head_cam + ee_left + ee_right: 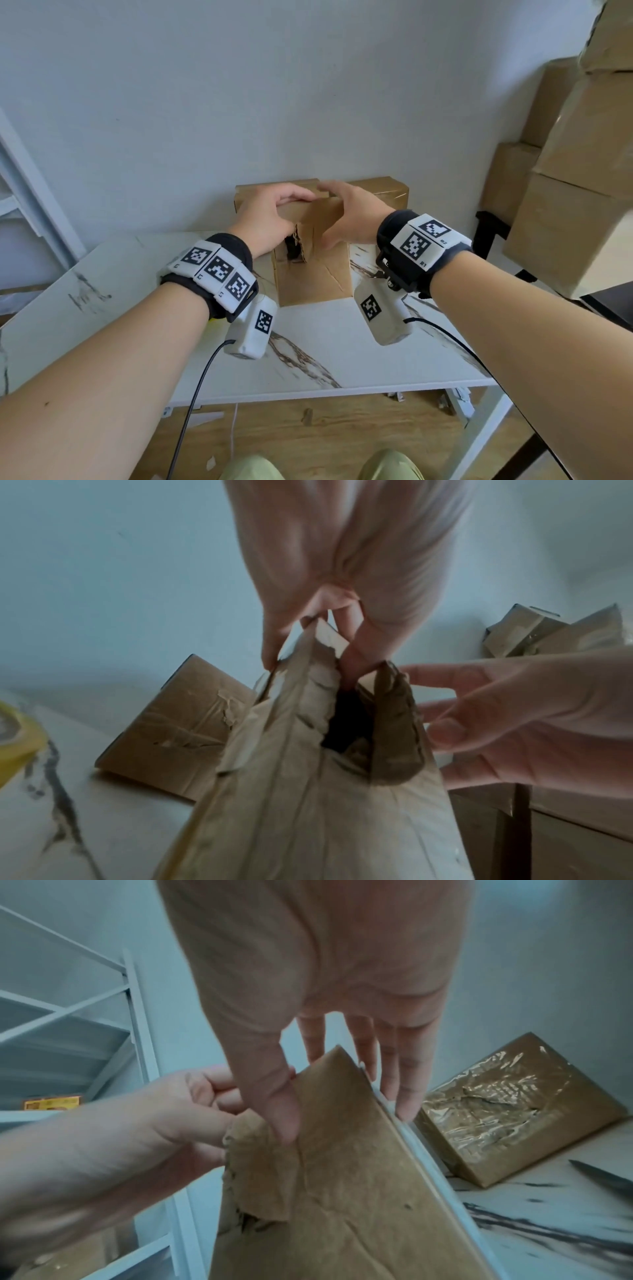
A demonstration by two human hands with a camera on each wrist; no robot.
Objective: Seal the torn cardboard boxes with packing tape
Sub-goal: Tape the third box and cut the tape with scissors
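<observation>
A torn brown cardboard box [315,277] stands upright on the white marble-patterned table [342,342], with a ragged dark hole [295,247] high on its front face. My left hand [274,212] grips the box's top left corner, fingers curled over the edge beside the tear [346,723]. My right hand [342,214] rests on the top right; its thumb [284,1118] presses the torn flap, and its straight fingers [404,1091] lie along the far side. At the left edge of the left wrist view is a yellow tape roll [17,739].
Two more boxes lean against the wall behind: a plain one [255,193] on the left and one with shiny tape [514,1104] on the right. A metal blade [603,1177] lies on the table at the right. Stacked boxes [582,171] stand to the right, a white shelf frame [27,192] to the left.
</observation>
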